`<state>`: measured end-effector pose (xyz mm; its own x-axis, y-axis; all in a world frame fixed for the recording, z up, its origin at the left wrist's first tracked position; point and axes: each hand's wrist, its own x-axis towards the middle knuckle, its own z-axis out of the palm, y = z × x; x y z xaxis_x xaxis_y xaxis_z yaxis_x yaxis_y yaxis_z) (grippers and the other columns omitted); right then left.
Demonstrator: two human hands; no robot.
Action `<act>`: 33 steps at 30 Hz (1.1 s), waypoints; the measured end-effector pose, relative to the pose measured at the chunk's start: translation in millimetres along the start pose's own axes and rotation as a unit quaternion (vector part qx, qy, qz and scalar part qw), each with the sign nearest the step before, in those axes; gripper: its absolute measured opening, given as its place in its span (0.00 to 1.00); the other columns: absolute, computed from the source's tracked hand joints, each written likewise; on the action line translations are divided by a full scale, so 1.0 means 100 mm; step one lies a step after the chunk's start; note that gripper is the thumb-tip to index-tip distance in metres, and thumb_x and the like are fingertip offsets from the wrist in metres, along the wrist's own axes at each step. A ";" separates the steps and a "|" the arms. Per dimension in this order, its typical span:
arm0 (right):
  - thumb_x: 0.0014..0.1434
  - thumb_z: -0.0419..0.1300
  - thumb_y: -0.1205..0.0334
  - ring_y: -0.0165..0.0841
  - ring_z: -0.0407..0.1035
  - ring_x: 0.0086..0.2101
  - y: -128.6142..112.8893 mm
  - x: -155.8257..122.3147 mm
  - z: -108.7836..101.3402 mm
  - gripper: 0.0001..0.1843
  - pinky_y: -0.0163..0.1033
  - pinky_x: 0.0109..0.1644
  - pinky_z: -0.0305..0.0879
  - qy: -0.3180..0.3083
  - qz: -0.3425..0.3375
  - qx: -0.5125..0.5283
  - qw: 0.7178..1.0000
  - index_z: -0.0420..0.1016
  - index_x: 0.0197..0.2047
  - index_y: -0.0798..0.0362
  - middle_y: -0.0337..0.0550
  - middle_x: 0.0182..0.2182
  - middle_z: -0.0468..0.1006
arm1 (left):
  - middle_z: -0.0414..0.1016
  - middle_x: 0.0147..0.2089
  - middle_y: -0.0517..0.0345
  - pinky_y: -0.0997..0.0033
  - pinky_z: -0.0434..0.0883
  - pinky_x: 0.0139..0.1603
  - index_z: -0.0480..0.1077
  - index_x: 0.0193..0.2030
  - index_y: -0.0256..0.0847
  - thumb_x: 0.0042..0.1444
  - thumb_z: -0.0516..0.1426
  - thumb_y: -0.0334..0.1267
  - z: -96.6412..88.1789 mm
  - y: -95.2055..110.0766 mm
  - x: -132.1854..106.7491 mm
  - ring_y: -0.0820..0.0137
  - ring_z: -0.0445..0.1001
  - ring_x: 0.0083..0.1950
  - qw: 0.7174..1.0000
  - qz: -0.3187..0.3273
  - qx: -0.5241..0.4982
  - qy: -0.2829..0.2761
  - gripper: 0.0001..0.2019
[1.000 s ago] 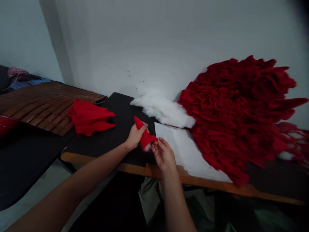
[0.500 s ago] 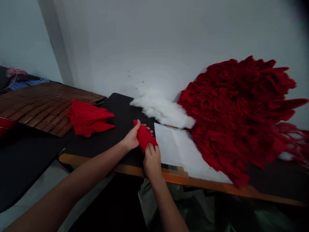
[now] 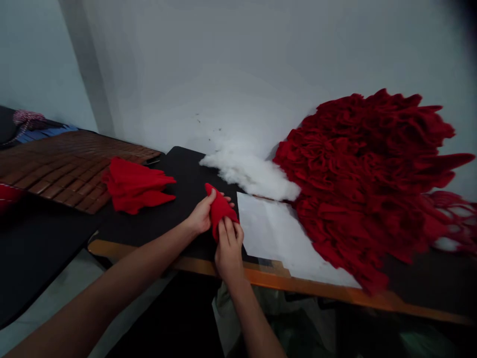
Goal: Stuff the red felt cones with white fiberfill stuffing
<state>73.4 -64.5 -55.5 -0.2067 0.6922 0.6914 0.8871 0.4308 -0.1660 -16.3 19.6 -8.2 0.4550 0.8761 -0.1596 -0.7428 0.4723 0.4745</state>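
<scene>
From my end, I have the left hand [image 3: 203, 214] wrapped around a red cloth piece [image 3: 220, 206], thumb on top, and the right hand [image 3: 229, 251] closed over its lower end, thumb out of my sight, above the table [image 3: 186, 181] just beside the white paper [image 3: 272, 228]. I judge this piece partway along: it has a rounded, pointed form, but its covered end hides whether it's finished. White fluff [image 3: 253, 174] lies loose, and I can't tell whether the small red stack [image 3: 137, 186] or big red heap [image 3: 357, 164] is done or left.

The right hand [image 3: 229, 256] partly hides the red cloth cone [image 3: 219, 209]; a woven mat [image 3: 63, 164] left of the hands is cropped.
</scene>
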 end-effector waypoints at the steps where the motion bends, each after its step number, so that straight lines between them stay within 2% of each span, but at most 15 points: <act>1: 0.53 0.42 0.77 0.45 0.50 0.54 0.00 -0.01 0.01 0.28 0.57 0.52 0.58 0.002 -0.019 0.013 1.000 0.56 0.58 0.56 0.55 0.53 0.61 | 0.73 0.34 0.51 0.62 0.71 0.37 0.66 0.36 0.36 0.54 0.52 0.45 -0.01 0.00 0.00 0.66 0.75 0.34 1.000 0.004 0.005 0.001 0.13; 4: 0.53 0.43 0.77 0.43 0.49 0.54 0.03 -0.01 0.00 0.29 0.58 0.54 0.56 -0.017 -0.024 0.066 0.997 0.54 0.59 0.55 0.53 0.52 0.63 | 0.73 0.34 0.51 0.61 0.71 0.37 0.66 0.38 0.37 0.53 0.52 0.47 0.01 -0.01 -0.02 0.65 0.74 0.34 0.999 -0.022 0.014 -0.019 0.14; 6: 0.54 0.43 0.75 0.42 0.50 0.55 0.02 0.00 -0.02 0.28 0.58 0.55 0.54 -0.016 0.043 0.125 0.991 0.55 0.58 0.55 0.52 0.51 0.63 | 0.73 0.33 0.51 0.64 0.71 0.38 0.67 0.38 0.37 0.54 0.52 0.46 0.04 -0.03 -0.04 0.67 0.74 0.34 0.999 -0.034 0.009 -0.016 0.14; 8: 0.54 0.46 0.71 0.40 0.55 0.53 -0.01 0.02 -0.05 0.24 0.54 0.54 0.56 0.017 0.147 0.235 0.961 0.58 0.56 0.53 0.51 0.50 0.64 | 0.73 0.32 0.52 0.70 0.70 0.37 0.67 0.37 0.36 0.54 0.52 0.44 0.07 -0.04 -0.06 0.70 0.73 0.32 1.000 -0.031 0.006 -0.002 0.12; 9: 0.54 0.48 0.69 0.38 0.58 0.50 -0.03 0.04 -0.07 0.22 0.51 0.53 0.59 0.047 0.200 0.308 0.929 0.60 0.53 0.52 0.50 0.49 0.65 | 0.73 0.31 0.53 0.72 0.70 0.37 0.67 0.37 0.36 0.54 0.53 0.42 0.08 -0.05 -0.06 0.72 0.73 0.31 1.000 -0.023 0.006 0.004 0.11; 11: 0.53 0.52 0.65 0.33 0.65 0.43 -0.08 0.08 -0.10 0.17 0.44 0.47 0.64 0.122 0.290 0.458 0.831 0.63 0.47 0.50 0.45 0.43 0.69 | 0.72 0.31 0.54 0.74 0.70 0.35 0.68 0.36 0.36 0.54 0.53 0.39 0.08 -0.06 -0.06 0.73 0.72 0.30 1.000 -0.009 0.010 0.005 0.08; 13: 0.50 0.55 0.64 0.28 0.67 0.35 -0.10 0.15 -0.13 0.11 0.39 0.41 0.65 0.182 0.347 0.570 0.722 0.65 0.40 0.48 0.39 0.36 0.71 | 0.72 0.31 0.55 0.75 0.70 0.35 0.67 0.35 0.36 0.54 0.54 0.36 0.07 -0.07 -0.06 0.74 0.72 0.30 1.000 0.000 0.012 -0.001 0.06; 15: 0.49 0.57 0.63 0.26 0.67 0.30 -0.10 0.23 -0.16 0.09 0.35 0.35 0.65 0.215 0.386 0.627 0.641 0.64 0.36 0.48 0.35 0.31 0.70 | 0.72 0.31 0.56 0.75 0.69 0.35 0.67 0.34 0.36 0.54 0.54 0.35 0.06 -0.09 -0.05 0.75 0.72 0.30 1.000 0.004 0.015 -0.003 0.05; 17: 0.47 0.59 0.63 0.25 0.66 0.28 -0.10 0.28 -0.20 0.09 0.33 0.32 0.63 0.219 0.411 0.650 0.601 0.63 0.34 0.48 0.33 0.28 0.70 | 0.71 0.30 0.57 0.75 0.69 0.34 0.67 0.35 0.36 0.53 0.55 0.35 0.06 -0.10 -0.05 0.75 0.71 0.29 1.000 0.013 0.027 -0.003 0.05; 19: 0.46 0.60 0.63 0.23 0.65 0.27 -0.11 0.30 -0.23 0.10 0.31 0.31 0.63 0.210 0.419 0.657 0.591 0.64 0.33 0.49 0.31 0.27 0.69 | 0.70 0.29 0.58 0.75 0.69 0.33 0.65 0.35 0.37 0.51 0.57 0.36 0.06 -0.11 -0.05 0.75 0.71 0.28 0.999 0.032 0.044 0.000 0.06; 23: 0.46 0.62 0.63 0.23 0.65 0.28 -0.16 0.17 -0.30 0.10 0.32 0.35 0.63 0.182 0.385 0.664 0.614 0.64 0.33 0.49 0.31 0.28 0.68 | 0.69 0.28 0.60 0.72 0.70 0.33 0.62 0.34 0.39 0.48 0.59 0.40 0.05 -0.11 -0.04 0.74 0.71 0.27 0.995 0.072 0.060 0.018 0.11; 26: 0.50 0.60 0.62 0.27 0.67 0.36 -0.18 -0.01 -0.29 0.09 0.38 0.44 0.64 0.151 0.349 0.634 0.673 0.65 0.36 0.48 0.34 0.33 0.70 | 0.69 0.29 0.60 0.67 0.71 0.33 0.60 0.36 0.41 0.47 0.59 0.43 0.04 -0.11 -0.04 0.71 0.73 0.28 0.995 0.073 0.066 0.033 0.13; 28: 0.55 0.55 0.61 0.31 0.67 0.42 -0.19 -0.11 -0.25 0.09 0.43 0.49 0.62 0.109 0.324 0.568 0.748 0.65 0.41 0.48 0.39 0.39 0.71 | 0.70 0.29 0.59 0.64 0.72 0.33 0.59 0.37 0.42 0.48 0.58 0.44 0.04 -0.11 -0.05 0.68 0.74 0.30 0.995 0.068 0.068 0.039 0.14; 30: 0.58 0.50 0.62 0.34 0.64 0.47 -0.18 -0.19 -0.21 0.13 0.47 0.53 0.58 0.050 0.275 0.453 0.846 0.64 0.47 0.48 0.44 0.46 0.69 | 0.70 0.29 0.58 0.62 0.72 0.34 0.59 0.37 0.41 0.49 0.57 0.45 0.05 -0.11 -0.06 0.66 0.74 0.31 0.995 0.064 0.063 0.040 0.14; 33: 0.59 0.46 0.68 0.36 0.57 0.53 -0.12 -0.23 -0.12 0.20 0.50 0.56 0.54 -0.018 0.137 0.257 0.957 0.60 0.54 0.51 0.48 0.51 0.65 | 0.72 0.30 0.54 0.63 0.72 0.34 0.61 0.36 0.38 0.51 0.55 0.46 0.05 -0.08 -0.06 0.65 0.74 0.32 0.997 0.025 0.043 0.051 0.13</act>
<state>72.3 -92.4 -60.6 -0.0184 0.8353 0.5495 0.5926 0.4517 -0.6669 -10.6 9.8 -7.2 0.3626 0.9058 -0.2189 -0.7166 0.4212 0.5559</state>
